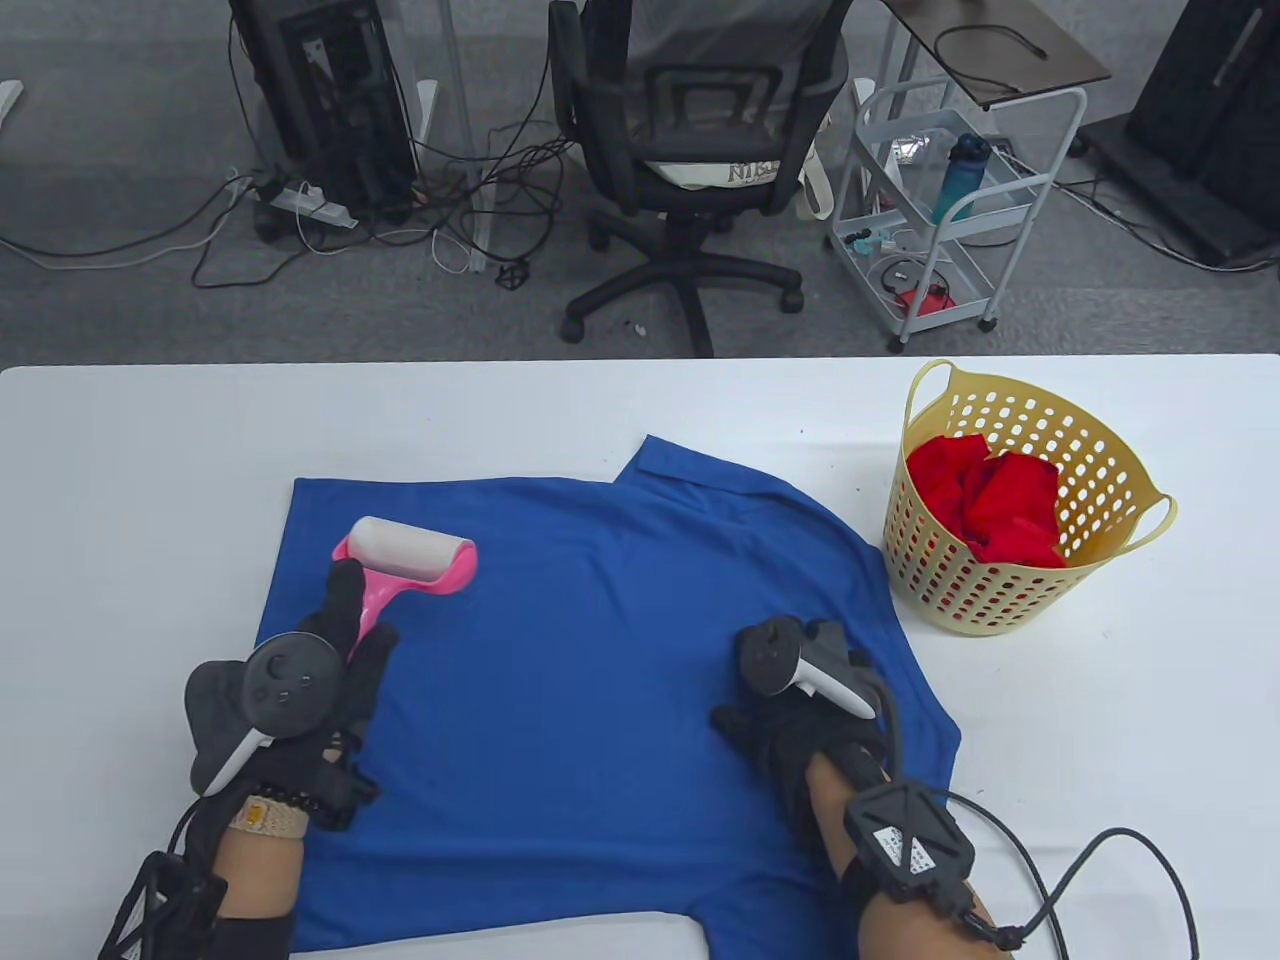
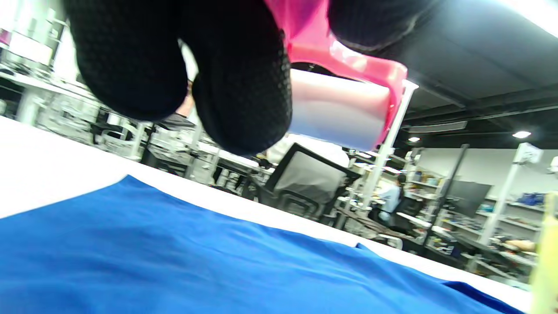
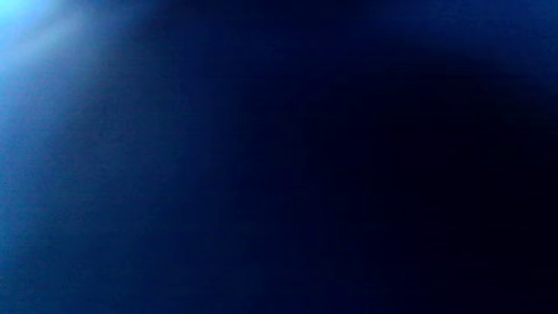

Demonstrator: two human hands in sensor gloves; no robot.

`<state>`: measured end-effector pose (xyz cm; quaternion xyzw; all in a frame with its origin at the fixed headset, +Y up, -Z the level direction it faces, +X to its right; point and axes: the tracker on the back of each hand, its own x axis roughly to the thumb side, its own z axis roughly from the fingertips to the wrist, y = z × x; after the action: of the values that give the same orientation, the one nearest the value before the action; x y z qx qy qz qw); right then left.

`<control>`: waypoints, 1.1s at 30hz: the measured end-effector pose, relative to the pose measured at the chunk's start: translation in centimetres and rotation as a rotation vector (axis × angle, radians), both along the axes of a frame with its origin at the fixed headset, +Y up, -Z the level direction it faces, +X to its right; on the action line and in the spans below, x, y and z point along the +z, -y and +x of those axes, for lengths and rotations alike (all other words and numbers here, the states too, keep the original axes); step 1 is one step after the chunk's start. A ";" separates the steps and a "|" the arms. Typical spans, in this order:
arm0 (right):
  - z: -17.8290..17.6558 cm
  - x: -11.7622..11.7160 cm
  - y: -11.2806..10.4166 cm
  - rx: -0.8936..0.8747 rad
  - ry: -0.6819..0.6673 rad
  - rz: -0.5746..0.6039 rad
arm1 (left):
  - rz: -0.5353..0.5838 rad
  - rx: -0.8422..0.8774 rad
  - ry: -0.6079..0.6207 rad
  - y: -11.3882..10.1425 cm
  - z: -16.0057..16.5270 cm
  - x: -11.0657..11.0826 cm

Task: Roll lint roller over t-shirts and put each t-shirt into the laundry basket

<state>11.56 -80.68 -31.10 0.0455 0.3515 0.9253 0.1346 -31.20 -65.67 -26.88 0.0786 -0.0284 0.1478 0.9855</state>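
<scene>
A blue t-shirt [image 1: 590, 640] lies spread flat on the white table [image 1: 120, 480]. My left hand [image 1: 345, 640] grips the pink handle of a lint roller [image 1: 410, 555], whose white roll sits over the shirt's upper left part. In the left wrist view the lint roller [image 2: 344, 104] hangs a little above the blue t-shirt [image 2: 174, 261]. My right hand [image 1: 790, 710] rests flat on the shirt's right side, its fingers mostly hidden under the tracker. The right wrist view shows only dark blue cloth [image 3: 130, 174] pressed close. A yellow laundry basket [image 1: 1010, 590] at the right holds a red garment [image 1: 990, 500].
The basket stands just past the shirt's right shoulder. Bare table lies left of the shirt and behind it. An office chair [image 1: 690, 150] and a white wire cart [image 1: 950, 200] stand on the floor beyond the far edge.
</scene>
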 end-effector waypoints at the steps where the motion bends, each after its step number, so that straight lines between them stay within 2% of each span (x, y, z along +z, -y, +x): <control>1: 0.1 0.3 -0.1 0.017 0.008 0.020 | -0.003 -0.019 -0.015 -0.2 -0.4 0.1; 5: 0.0 0.2 0.1 0.037 -0.001 0.014 | -0.050 0.006 -0.026 -1.2 -2.4 0.9; 7: 0.0 0.2 0.1 0.035 -0.001 0.013 | -0.075 0.066 -0.024 -0.6 -3.1 1.2; 8: 0.0 0.2 0.1 0.035 -0.002 0.012 | -0.134 0.059 -0.024 0.2 -3.3 1.3; 10: 0.0 0.2 0.1 0.033 -0.002 0.012 | -0.227 -0.050 -0.020 1.3 -3.2 1.7; 12: 0.1 0.2 0.2 0.032 -0.003 0.011 | -0.275 -0.185 -0.014 2.4 -2.7 1.9; 14: 0.0 0.1 0.2 0.033 -0.003 0.011 | -0.330 -0.231 0.000 3.3 -2.1 1.8; 17: 0.0 0.2 0.1 0.037 -0.002 0.012 | -0.388 -0.303 -0.025 4.9 -1.3 0.2; 20: 0.0 0.2 0.1 0.038 -0.002 0.012 | -0.343 -0.434 -0.081 5.5 -0.3 -2.4; 25: 0.0 0.2 0.1 0.042 -0.001 0.011 | -0.381 -0.334 -0.177 6.5 1.2 -7.6; 28: 0.0 0.2 0.1 0.050 0.002 0.010 | -0.331 -0.453 -0.196 6.7 2.5 -10.1; 31: 0.0 0.2 0.1 0.053 0.003 0.010 | -0.312 -0.480 -0.231 7.0 3.2 -11.3; 33: 0.0 0.2 0.1 0.053 0.003 0.010 | -0.312 -0.505 -0.232 7.2 3.7 -11.4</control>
<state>11.53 -80.77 -30.92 0.0352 0.3477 0.9304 0.1103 -27.51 -72.83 -38.24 -0.0668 0.0888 -0.1091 0.9878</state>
